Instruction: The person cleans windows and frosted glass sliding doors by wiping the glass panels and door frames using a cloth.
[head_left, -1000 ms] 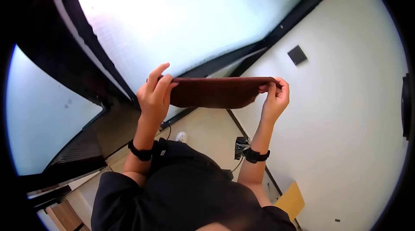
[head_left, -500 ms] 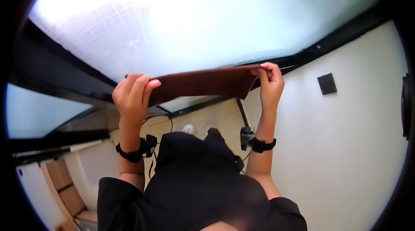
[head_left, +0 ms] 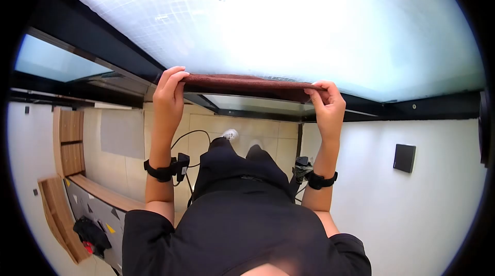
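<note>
A reddish-brown cloth (head_left: 242, 82) is stretched sideways between my two hands, its upper edge thick and looking folded. My left hand (head_left: 169, 94) pinches its left end, with the fingertips over the top edge. At the right end my right hand (head_left: 330, 104) grips the corner between thumb and fingers. Behind the cloth rises a bright frosted glass pane (head_left: 309, 28). The cloth lies along the pane's lower edge; whether it touches the glass I cannot tell. Each wrist wears a black strap with a small device.
A black frame (head_left: 438, 106) runs below the pane. On the white wall at right is a dark square plate (head_left: 404, 158). At lower left stands a wooden-edged unit (head_left: 105, 193) with a dark bundle (head_left: 93, 236) on it. A black cable (head_left: 198, 131) hangs beside my left arm.
The view has turned, showing more room at left. The cloth is seen more edge-on, its face foreshortened and its right end slightly lower. Both hands keep their hold.
</note>
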### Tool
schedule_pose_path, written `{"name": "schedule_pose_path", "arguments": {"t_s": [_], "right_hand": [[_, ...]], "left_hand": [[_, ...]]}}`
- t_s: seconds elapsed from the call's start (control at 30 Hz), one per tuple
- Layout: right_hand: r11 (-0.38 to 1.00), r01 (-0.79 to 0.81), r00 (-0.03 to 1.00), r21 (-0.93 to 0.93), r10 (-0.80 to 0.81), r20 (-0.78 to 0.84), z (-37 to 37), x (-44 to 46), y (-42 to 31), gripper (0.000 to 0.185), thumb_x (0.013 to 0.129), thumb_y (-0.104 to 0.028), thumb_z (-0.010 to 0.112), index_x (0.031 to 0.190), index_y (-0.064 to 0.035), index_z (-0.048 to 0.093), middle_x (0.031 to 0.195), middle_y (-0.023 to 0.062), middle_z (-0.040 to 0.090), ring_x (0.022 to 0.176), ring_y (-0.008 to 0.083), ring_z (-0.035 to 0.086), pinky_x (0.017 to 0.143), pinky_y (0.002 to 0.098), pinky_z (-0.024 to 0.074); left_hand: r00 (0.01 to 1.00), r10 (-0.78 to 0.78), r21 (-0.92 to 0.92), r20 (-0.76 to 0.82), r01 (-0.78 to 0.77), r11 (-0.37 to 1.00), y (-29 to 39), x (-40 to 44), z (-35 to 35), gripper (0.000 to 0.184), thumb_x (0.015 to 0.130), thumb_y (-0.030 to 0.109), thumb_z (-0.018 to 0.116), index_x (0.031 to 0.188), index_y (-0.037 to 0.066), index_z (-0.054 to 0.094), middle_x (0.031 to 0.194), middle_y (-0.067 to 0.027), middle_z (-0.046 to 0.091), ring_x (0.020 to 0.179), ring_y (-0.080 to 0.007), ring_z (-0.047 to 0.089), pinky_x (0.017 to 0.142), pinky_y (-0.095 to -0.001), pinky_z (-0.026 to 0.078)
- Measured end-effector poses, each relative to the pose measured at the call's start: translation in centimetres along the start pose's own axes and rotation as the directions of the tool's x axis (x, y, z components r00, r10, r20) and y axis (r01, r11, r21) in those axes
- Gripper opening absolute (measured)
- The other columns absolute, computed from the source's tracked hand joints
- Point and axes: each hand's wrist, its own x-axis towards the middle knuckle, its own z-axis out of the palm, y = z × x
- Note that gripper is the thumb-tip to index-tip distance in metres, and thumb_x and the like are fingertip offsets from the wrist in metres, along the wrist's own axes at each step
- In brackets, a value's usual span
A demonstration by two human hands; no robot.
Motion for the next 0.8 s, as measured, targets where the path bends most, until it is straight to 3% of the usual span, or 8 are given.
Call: {"name": "schedule_pose_path", "arguments": {"t_s": [0.2, 0.27, 0.33, 0.4, 0.43, 0.5, 0.67, 0.8], "right_hand": [[0.999, -0.006, 0.963, -0.051, 0.02, 0.267, 1.1, -0.4, 0.0, 0.009, 0.084, 0.005, 0.052, 0.092, 0.0019, 0.055, 0.085, 0.0102, 0.067, 0.084, 0.0154, 0.067, 0.071, 0.0233, 0.0476], [1.0, -0.014, 0.964, -0.01, 0.016, 0.265, 1.3, -0.4, -0.1, 0.009, 0.086, 0.004, 0.051, 0.094, 0.0018, 0.054, 0.084, 0.0112, 0.066, 0.082, 0.0168, 0.067, 0.07, 0.0242, 0.0483], [0.999, -0.022, 0.965, 0.031, 0.013, 0.263, 1.6, -1.3, -1.7, 0.009, 0.088, 0.002, 0.05, 0.096, 0.0018, 0.053, 0.084, 0.0122, 0.066, 0.08, 0.0181, 0.067, 0.07, 0.025, 0.049], [0.971, -0.05, 0.991, 0.233, 0.02, 0.131, 2.5, -2.7, -3.6, 0.009, 0.092, -0.004, 0.048, 0.1, 0.0002, 0.049, 0.08, 0.0144, 0.065, 0.073, 0.0208, 0.066, 0.067, 0.0271, 0.0501], [0.971, -0.037, 0.992, 0.236, 0.007, 0.127, 2.8, -3.5, -4.5, 0.009, 0.092, -0.004, 0.048, 0.1, 0.0002, 0.049, 0.08, 0.0144, 0.065, 0.073, 0.0208, 0.066, 0.067, 0.0271, 0.0501], [0.954, 0.017, 0.999, 0.299, -0.026, 0.029, 3.6, -5.1, -5.9, 0.01, 0.095, -0.009, 0.046, 0.102, -0.0017, 0.046, 0.079, 0.0162, 0.064, 0.067, 0.0219, 0.065, 0.065, 0.0283, 0.0506], [0.894, 0.128, 0.99, 0.429, -0.091, -0.106, 4.6, -8.2, -8.1, 0.01, 0.096, -0.009, 0.043, 0.103, -0.0021, 0.043, 0.08, 0.0188, 0.063, 0.065, 0.0242, 0.065, 0.063, 0.0311, 0.0532], [0.895, 0.228, 0.965, 0.384, -0.156, -0.211, 4.8, -9.8, -10.5, 0.009, 0.093, -0.006, 0.048, 0.098, 0.0015, 0.051, 0.074, 0.0157, 0.064, 0.065, 0.021, 0.065, 0.063, 0.0308, 0.0542]], "left_hand": [[0.996, -0.059, 0.134, -0.064, 0.068, 0.989, -1.4, -1.9, -1.5, 0.024, 0.081, -0.01, 0.051, 0.102, 0.0, 0.058, 0.097, -0.014, 0.06, 0.087, -0.029, 0.059, 0.076, -0.0329, 0.047], [0.988, 0.053, 0.171, -0.142, -0.028, 0.985, -1.9, -2.1, -1.2, 0.027, 0.081, -0.011, 0.052, 0.103, 0.001, 0.06, 0.097, -0.0137, 0.059, 0.085, -0.0282, 0.059, 0.074, -0.0318, 0.048], [0.981, 0.014, 0.165, -0.192, 0.019, 0.986, -1.1, -2.5, -2.6, 0.026, 0.081, -0.011, 0.051, 0.103, 0.001, 0.06, 0.099, -0.0136, 0.058, 0.085, -0.0278, 0.059, 0.074, -0.0309, 0.048], [0.953, -0.147, 0.065, -0.266, 0.17, 0.983, -0.2, -3.2, -4.2, 0.022, 0.084, -0.008, 0.049, 0.101, 0.0, 0.061, 0.104, -0.0106, 0.056, 0.077, -0.0194, 0.057, 0.061, -0.0256, 0.049], [0.951, -0.138, 0.065, -0.276, 0.161, 0.985, 0.2, -3.4, -4.9, 0.022, 0.084, -0.008, 0.049, 0.101, 0.0, 0.061, 0.104, -0.0106, 0.056, 0.077, -0.0194, 0.057, 0.061, -0.0256, 0.049], [0.906, -0.278, -0.176, -0.32, 0.232, 0.957, 1.5, -3.4, -6.3, 0.018, 0.088, -0.005, 0.048, 0.099, 0.001, 0.061, 0.107, -0.0085, 0.055, 0.072, -0.0117, 0.055, 0.054, -0.0227, 0.048], [0.873, -0.336, -0.507, -0.353, 0.123, 0.853, 3.5, -3.4, -9.3, 0.015, 0.088, -0.005, 0.048, 0.096, -0.002, 0.06, 0.101, -0.0073, 0.056, 0.077, -0.0115, 0.058, 0.065, -0.0219, 0.052], [0.855, -0.343, -0.442, -0.39, 0.152, 0.884, 5.0, -3.2, -13.2, 0.012, 0.087, -0.004, 0.052, 0.096, -0.002, 0.06, 0.096, -0.0073, 0.058, 0.073, -0.0111, 0.058, 0.064, -0.0217, 0.051]]}}
